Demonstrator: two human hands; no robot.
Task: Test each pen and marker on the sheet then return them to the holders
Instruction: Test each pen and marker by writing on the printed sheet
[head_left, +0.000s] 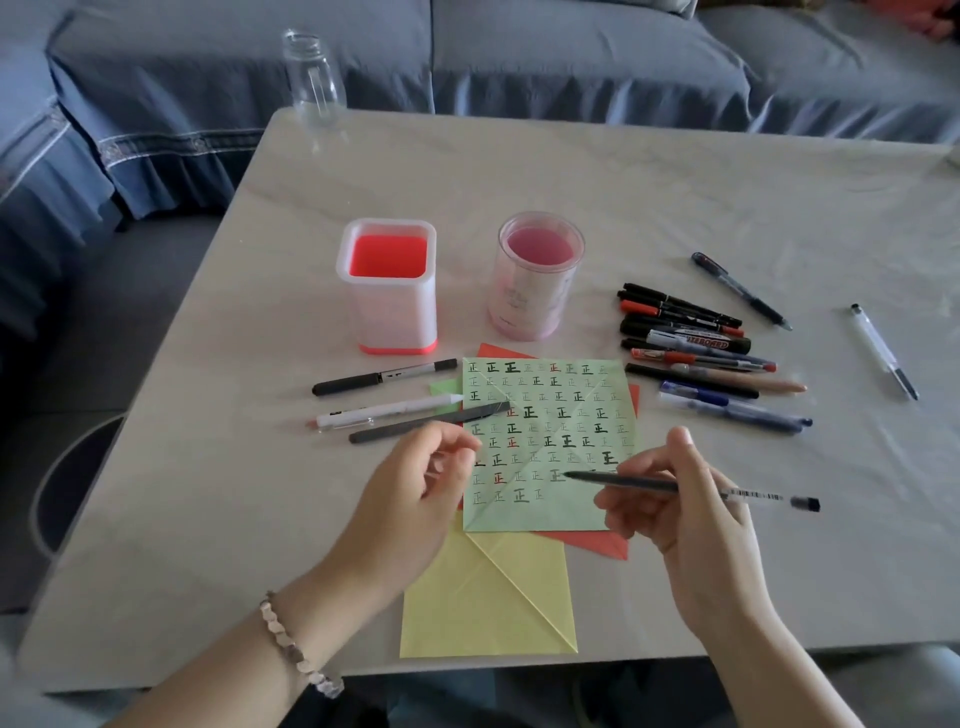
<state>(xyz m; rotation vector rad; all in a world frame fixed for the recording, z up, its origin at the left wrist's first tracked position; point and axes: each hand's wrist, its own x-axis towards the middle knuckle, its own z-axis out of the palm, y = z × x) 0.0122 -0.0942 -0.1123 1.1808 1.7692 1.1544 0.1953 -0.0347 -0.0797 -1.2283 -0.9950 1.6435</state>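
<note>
- Head view: the right hand (691, 525) pinches a slim black pen (649, 484) between thumb and curled fingers. Its tip is over the lower rows of the green sheet (550, 514), seemingly placed to add a test mark.
- The left hand (415, 488) hovers at the sheet's left edge, fingers loosely curled; whether they pinch a cap I cannot tell.
- Three pens (405, 408) lie just left of the sheet and a larger heap of pens and markers (696, 353) just right, probably tested and untested kept apart.
- The square holder (387, 291) and round holder (535, 280) stand behind the sheet with no pens inside, so returning looks not yet begun.
</note>
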